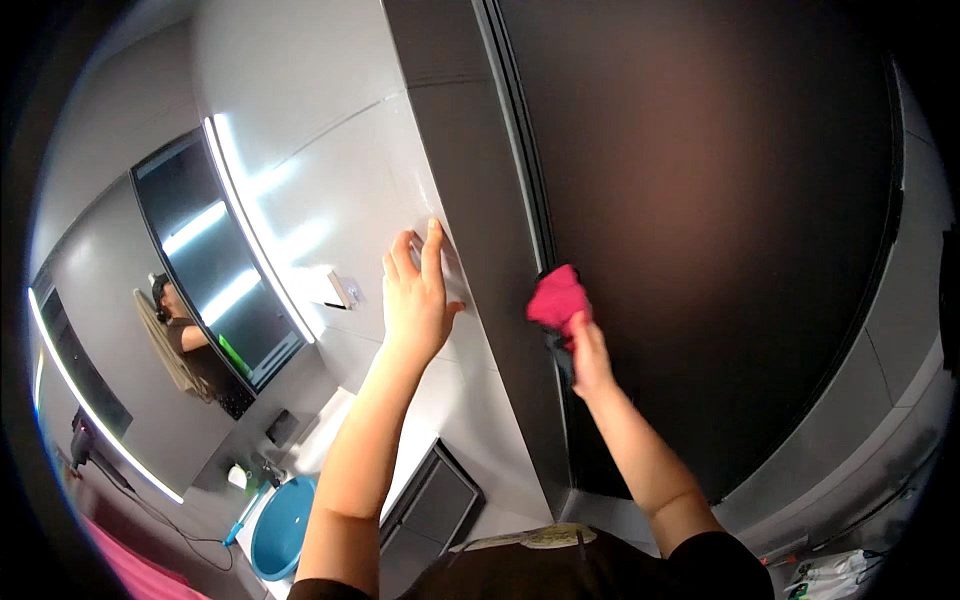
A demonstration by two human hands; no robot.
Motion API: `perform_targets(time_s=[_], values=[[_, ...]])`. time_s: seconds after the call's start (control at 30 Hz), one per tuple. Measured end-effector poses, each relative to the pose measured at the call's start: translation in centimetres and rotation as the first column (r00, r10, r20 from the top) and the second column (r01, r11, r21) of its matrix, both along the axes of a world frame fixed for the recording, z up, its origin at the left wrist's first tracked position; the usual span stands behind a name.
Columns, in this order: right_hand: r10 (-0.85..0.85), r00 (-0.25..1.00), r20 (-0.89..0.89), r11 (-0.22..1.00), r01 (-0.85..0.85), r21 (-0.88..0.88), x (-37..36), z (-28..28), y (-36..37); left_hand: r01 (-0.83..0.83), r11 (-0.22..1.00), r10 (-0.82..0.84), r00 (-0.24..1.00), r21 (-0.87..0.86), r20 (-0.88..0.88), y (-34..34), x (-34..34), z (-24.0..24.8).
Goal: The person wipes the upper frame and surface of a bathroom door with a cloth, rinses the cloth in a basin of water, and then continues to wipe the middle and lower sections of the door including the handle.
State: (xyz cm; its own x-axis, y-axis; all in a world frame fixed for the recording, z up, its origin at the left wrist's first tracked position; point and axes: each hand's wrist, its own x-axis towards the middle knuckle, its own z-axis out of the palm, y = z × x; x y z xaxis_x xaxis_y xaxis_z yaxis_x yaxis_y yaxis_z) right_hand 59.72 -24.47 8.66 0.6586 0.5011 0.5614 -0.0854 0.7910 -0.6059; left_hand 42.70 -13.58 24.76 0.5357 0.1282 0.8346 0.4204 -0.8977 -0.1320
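A bright pink cloth (558, 298) is bunched in my right hand (592, 355), whose fingers are wrapped round it. A darker piece hangs below the pink part; I cannot tell whether it belongs to the same cloth. The cloth lies against the edge of a large dark frosted panel (720, 260), beside its black frame (535, 190). To the left, my left hand (415, 300) is raised with its fingers spread, holding nothing. Its fingertips rest at the corner where the light tiled wall (310, 90) meets a dark grey strip (455, 150).
At lower left a blue basin (285, 530) stands on a white counter beside a tap (268, 468). A mirror cabinet (220, 260) with light strips hangs above. A small white box (326, 287) sticks out from the wall. A hair dryer (88, 448) hangs far left. A white bag (832, 575) lies lower right.
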Motion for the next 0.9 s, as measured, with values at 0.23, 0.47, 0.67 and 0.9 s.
perform_targets(time_s=[0.23, 0.47, 0.67, 0.9], values=[[-0.374, 0.764, 0.526, 0.892, 0.451, -0.020, -3.4, 3.0, 9.0, 0.089, 0.996, -0.090, 0.996, 0.018, 0.006, 0.5, 0.2, -0.1], [-0.673, 0.414, 0.613, 0.691, 0.648, 0.321, -3.7, 14.6, 9.4, 0.123, 0.990, -0.126, 0.992, 0.069, 0.028, 1.4, 0.1, 0.1], [-0.750, 0.338, 0.569, 0.614, 0.677, 0.406, -2.9, 23.1, 11.1, 0.216, 0.969, -0.211, 0.976, -0.117, 0.050, 2.9, 0.1, 0.7], [-0.624, 0.450, 0.638, 0.738, 0.609, 0.292, -1.5, 33.8, 11.0, 0.099, 0.970, -0.113, 0.993, -0.222, -0.047, 2.1, 0.2, 1.3]])
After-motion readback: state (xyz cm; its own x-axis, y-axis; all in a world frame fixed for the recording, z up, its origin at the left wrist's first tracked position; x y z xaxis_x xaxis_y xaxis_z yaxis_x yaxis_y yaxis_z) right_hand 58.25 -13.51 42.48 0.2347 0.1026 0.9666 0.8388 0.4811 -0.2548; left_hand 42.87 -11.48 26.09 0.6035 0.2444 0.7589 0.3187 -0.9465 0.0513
